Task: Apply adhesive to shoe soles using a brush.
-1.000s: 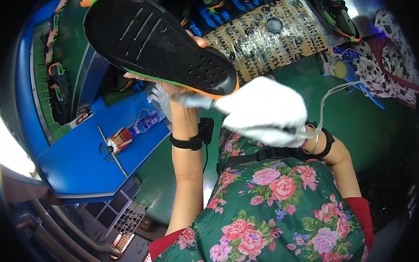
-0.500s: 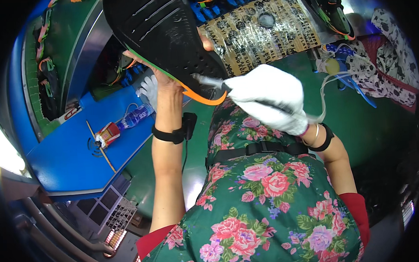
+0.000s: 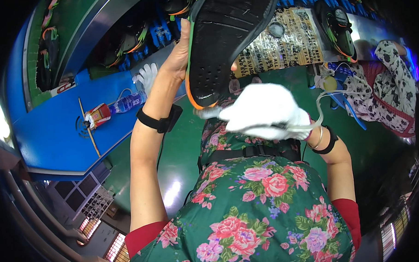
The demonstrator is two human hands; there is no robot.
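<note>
My left hand [image 3: 179, 58], bare, grips a black shoe sole [image 3: 211, 61] by its sides and holds it up. Its broad black face is turned toward me, with small holes and slots, a wet sheen near the lower end, and a green and orange edge. My right hand [image 3: 266, 108], in a white glove, is closed on a small brush [image 3: 209, 113]; the glove hides most of the handle. The pale, slightly blurred brush head is at the sole's orange lower end; whether it touches cannot be told. A clear tube [image 3: 316, 113] runs by the right wrist.
Left is a blue table [image 3: 53, 136] with a bottle [image 3: 127, 102], a red-and-white container [image 3: 98, 115], a stick [image 3: 88, 128] and a white glove [image 3: 147, 77]. Ahead, shoes [image 3: 337, 29] flank a tape-covered board [image 3: 294, 40]. Patterned cloth [image 3: 378, 88] hangs at right.
The sole has turned more upright and moved right. The brush has gone from the sole's face near its lower end to the orange edge, slightly down and left.
</note>
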